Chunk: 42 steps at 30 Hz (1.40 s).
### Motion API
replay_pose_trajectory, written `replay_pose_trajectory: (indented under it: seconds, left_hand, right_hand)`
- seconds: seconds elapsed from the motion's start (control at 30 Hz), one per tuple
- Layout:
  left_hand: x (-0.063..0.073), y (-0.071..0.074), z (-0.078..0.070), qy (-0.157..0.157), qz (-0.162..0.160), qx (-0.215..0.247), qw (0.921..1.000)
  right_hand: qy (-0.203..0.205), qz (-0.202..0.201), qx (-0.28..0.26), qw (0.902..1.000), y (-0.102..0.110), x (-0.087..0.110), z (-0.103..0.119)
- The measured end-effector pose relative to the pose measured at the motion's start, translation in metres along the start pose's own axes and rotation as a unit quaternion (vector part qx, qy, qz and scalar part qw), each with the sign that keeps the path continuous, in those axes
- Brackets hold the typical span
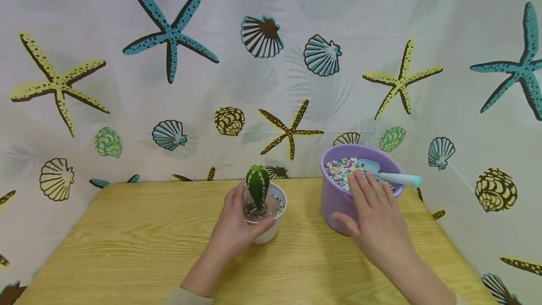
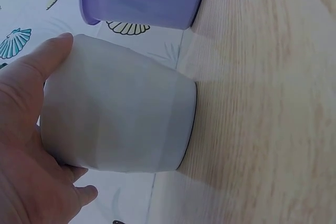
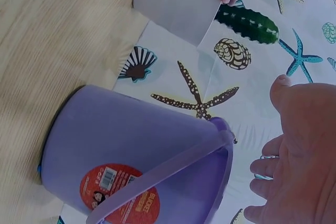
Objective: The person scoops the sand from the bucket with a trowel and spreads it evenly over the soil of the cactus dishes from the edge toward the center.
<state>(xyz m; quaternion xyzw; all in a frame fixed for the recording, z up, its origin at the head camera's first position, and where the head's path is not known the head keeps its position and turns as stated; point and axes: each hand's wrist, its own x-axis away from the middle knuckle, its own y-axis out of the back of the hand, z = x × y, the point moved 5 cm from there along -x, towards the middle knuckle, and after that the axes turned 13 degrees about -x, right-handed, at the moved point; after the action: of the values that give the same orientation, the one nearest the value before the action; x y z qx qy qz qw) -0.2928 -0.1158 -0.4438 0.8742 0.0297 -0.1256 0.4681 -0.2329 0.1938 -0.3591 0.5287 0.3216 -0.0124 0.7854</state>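
Note:
A small green cactus (image 1: pixel 257 185) stands upright in a white pot (image 1: pixel 267 236), with soil and a few coloured pebbles at its base. My left hand (image 1: pixel 235 229) holds the pot from the left, thumb at the near side and fingers round the far side; the pot sits on the table in the left wrist view (image 2: pixel 121 108). To the right is a purple bucket (image 1: pixel 332 204) of small multicoloured pebbles (image 1: pixel 337 168). A light-blue toy shovel (image 1: pixel 398 178) leans in it, handle over the right rim. My right hand (image 1: pixel 378 225), fingers extended, hovers above the bucket's near rim, holding nothing.
The wooden table (image 1: pixel 148 239) carries both containers near its back edge. A white cloth (image 1: pixel 203 93) printed with starfish and shells hangs behind and at the sides. The bucket's handle (image 3: pixel 163 174) hangs down over a red label (image 3: pixel 105 187).

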Motion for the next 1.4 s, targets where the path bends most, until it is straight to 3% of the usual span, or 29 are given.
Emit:
replay_pose_trajectory:
  seconds: [0.3,0.73,1.4]
  left_hand:
    - [0.003,-0.002,0.001,0.001,0.012,0.015,0.9998]
    - [0.008,-0.002,-0.002,-0.003,0.031,0.039,0.9988]
    - [0.011,-0.004,-0.001,0.006,0.057,0.05,0.9971]
  right_hand:
    - [-0.03,0.008,0.004,0.9995,0.013,-0.002,-0.018]
    - [-0.048,-0.01,0.024,0.9985,0.037,-0.005,-0.048]
    - [-0.079,0.001,0.046,0.9958,0.052,-0.008,-0.094]
